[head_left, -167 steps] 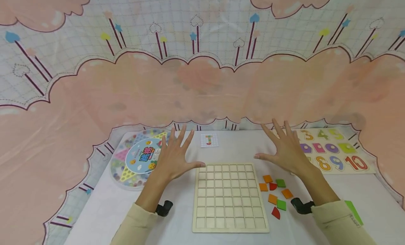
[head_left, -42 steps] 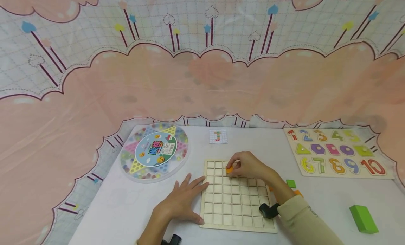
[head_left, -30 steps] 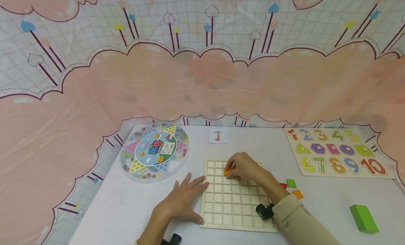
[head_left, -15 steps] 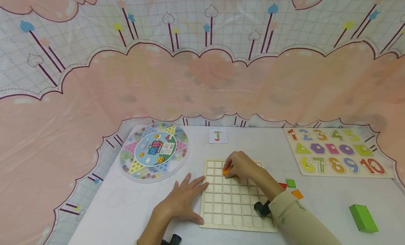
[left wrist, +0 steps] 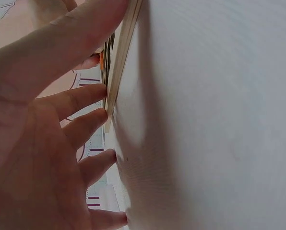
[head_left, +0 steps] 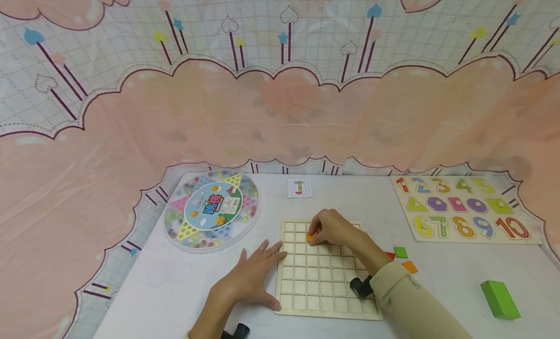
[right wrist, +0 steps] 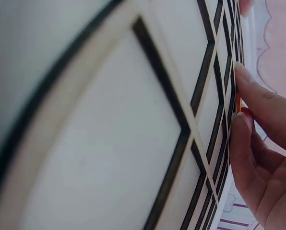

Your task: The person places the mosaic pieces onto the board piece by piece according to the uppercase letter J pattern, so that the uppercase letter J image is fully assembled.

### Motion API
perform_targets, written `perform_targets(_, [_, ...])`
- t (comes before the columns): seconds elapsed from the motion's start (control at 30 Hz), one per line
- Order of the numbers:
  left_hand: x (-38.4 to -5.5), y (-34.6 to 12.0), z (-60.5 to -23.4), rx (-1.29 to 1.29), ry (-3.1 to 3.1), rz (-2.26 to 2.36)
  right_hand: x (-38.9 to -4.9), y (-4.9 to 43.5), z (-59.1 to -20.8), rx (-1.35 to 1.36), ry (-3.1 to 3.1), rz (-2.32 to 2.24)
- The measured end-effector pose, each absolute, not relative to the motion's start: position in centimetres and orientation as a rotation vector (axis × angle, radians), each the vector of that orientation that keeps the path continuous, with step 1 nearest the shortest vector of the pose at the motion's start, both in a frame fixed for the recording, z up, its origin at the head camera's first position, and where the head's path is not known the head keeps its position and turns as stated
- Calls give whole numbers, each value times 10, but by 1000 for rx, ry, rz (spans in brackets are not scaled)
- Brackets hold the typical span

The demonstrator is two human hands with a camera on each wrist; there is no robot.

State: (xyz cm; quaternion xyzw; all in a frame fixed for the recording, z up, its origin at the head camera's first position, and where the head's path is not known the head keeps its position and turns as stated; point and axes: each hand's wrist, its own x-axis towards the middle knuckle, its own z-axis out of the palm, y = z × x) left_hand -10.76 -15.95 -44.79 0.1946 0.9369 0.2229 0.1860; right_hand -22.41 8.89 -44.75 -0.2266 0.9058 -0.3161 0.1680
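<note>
A pale wooden grid board lies on the white table. My right hand is over its upper part, thumb and fingers pinching a small orange square tile at a cell in the second row from the far edge. From the right wrist, the tile's orange edge shows between thumb and fingertips, against the board. Spread out at the board's left side, my left hand touches its rim with the thumb and some fingertips. In the left wrist view these fingers meet the board's edge.
Right of the board lie a green tile, an orange tile and a partly covered red piece. Farther right are a green block and a number puzzle. A pattern card and a round marble game lie behind.
Both hands have come down from raised and spread to the board. The right hand has picked up an orange tile and, over the last second, shifted it slightly left; the left hand has stayed still.
</note>
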Motion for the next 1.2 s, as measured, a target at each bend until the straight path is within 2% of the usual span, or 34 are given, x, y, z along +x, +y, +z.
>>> perform_targets(0.87, [-110,-158,-445,545,2646,637,-224,93,-441,-706,2547,-873])
perform_targets(1.2, [-110,-157,-445,543,2656,624,-225,116,-411,-728,2547,-871])
